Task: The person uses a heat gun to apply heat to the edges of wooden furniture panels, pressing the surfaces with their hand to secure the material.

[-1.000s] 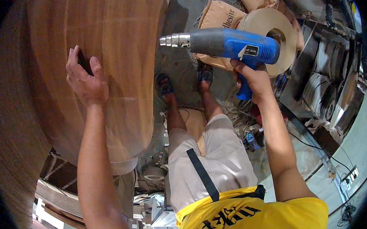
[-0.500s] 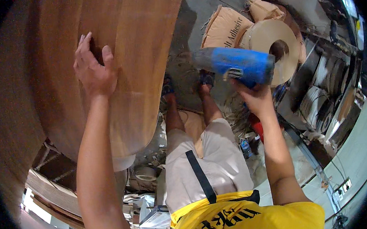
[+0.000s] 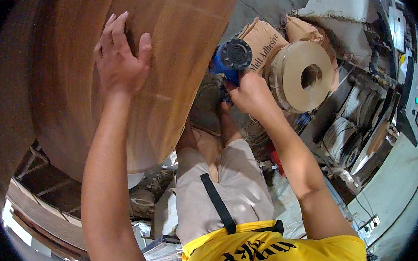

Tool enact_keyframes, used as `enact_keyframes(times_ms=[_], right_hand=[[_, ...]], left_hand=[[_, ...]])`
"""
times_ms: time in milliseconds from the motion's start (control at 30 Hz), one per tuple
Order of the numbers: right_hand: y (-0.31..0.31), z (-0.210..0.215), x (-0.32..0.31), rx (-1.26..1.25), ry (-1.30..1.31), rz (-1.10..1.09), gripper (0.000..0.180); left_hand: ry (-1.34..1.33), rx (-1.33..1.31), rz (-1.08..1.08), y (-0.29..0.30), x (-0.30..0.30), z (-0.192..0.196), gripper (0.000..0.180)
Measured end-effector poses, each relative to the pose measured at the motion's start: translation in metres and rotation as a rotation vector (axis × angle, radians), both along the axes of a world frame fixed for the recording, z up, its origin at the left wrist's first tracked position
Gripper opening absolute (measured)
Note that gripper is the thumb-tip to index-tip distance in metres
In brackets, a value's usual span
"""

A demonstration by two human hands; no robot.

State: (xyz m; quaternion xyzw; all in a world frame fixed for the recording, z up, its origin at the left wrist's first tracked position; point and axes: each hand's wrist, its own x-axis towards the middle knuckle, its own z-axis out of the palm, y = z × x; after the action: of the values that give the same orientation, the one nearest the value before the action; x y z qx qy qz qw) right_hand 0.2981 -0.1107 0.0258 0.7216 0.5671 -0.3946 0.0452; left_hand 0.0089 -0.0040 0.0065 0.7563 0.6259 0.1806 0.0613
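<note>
A large brown wood-grain panel [image 3: 163,46] with a rounded near corner fills the left side. My left hand [image 3: 124,58] lies flat on it, fingers spread and thumb apart, holding nothing. Just off the panel's right edge, my right hand [image 3: 252,91] grips the handle of a blue heat gun [image 3: 226,65]. The round black vented rear of the gun faces me, and its front end is hidden behind the body. Whether the nozzle touches the panel edge I cannot tell.
Right of the gun, a large tan roll of edge banding [image 3: 288,75] leans by brown paper sacks [image 3: 265,40]. More coiled rolls [image 3: 346,127] stand at the right, near a machine panel [image 3: 413,109] with a green light. Below the panel's near end is cluttered shelving [image 3: 145,197].
My right hand has brought the heat gun left to the panel's edge and turned it from sideways to pointing away. My left hand now rests farther up the panel. The whole view has shifted slightly.
</note>
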Motion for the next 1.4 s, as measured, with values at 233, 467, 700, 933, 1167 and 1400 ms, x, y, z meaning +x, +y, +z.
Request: enact_keyframes(times_ms=[233, 467, 700, 933, 1167, 1400], right_hand=[[0.0, -0.003, -0.001, 0.061, 0.014, -0.019, 0.032], [0.004, 0.02, -0.013, 0.001, 0.024, -0.032, 0.041], [-0.002, 0.022, -0.004, -0.071, -0.006, 0.048, 0.032], [-0.001, 0.041, -0.008, -0.093, -0.04, 0.092, 0.031], [-0.008, 0.054, -0.012, 0.003, -0.009, 0.109, 0.031], [-0.024, 0.07, -0.016, 0.025, 0.028, 0.123, 0.034]], left_hand=[[0.107, 0.033, -0.035, 0.001, 0.004, -0.003, 0.066], [0.085, 0.032, -0.058, -0.002, 0.004, -0.003, 0.069], [0.082, 0.062, -0.084, 0.001, 0.008, 0.003, 0.072], [0.085, 0.092, -0.085, 0.001, 0.007, 0.001, 0.072], [0.089, 0.087, -0.082, 0.001, 0.008, 0.003, 0.071], [0.08, 0.047, -0.055, 0.0, 0.004, -0.002, 0.07]])
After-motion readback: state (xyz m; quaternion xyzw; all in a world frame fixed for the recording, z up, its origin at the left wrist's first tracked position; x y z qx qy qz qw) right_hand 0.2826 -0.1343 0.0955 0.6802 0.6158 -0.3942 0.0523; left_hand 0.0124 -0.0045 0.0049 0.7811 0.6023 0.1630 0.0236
